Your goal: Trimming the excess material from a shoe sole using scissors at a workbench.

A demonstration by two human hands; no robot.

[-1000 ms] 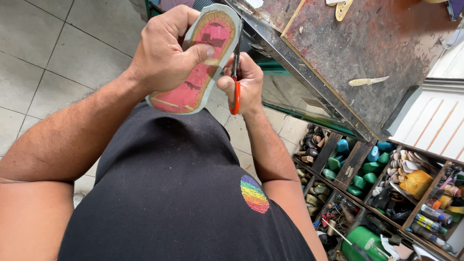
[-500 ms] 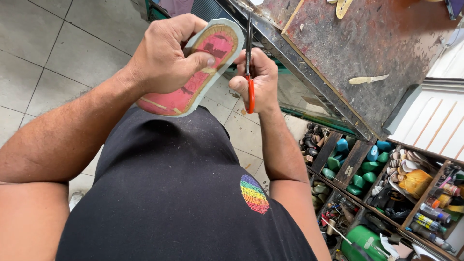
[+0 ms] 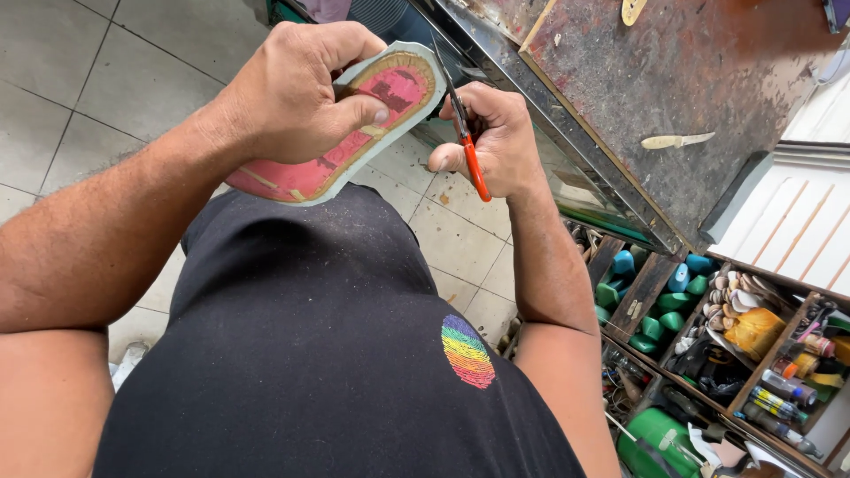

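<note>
Partly under the left hand point(image 3: 292, 93), the insole's point(image 3: 354, 124) heel.

Sole point(image 3: 354, 133): pink face, tan border, pale grey rim, worn patches. Held tilted, toe toward 1 o'clock. Scissors point(image 3: 465, 142): orange handles, dark blades pointing to 11 o'clock, touching the sole's toe edge.

Sole point(image 3: 354, 124) in my left hand point(image 3: 292, 88): matt, rough pink-red face with worn patches, tan fibrous band round it, pale grey rubbery rim. Scissors point(image 3: 465, 133) in my right hand point(image 3: 496, 142): dull dark metal blades, glossy orange plastic handle. Workbench point(image 3: 708, 97): worn wood top, stained dark red-brown, scuffed; shiny metal strip along its near edge. Floor tiles point(image 3: 80, 80): smooth grey, faint sheen. My shirt point(image 3: 336, 372): matt black cloth, dusted with pale specks.
</note>
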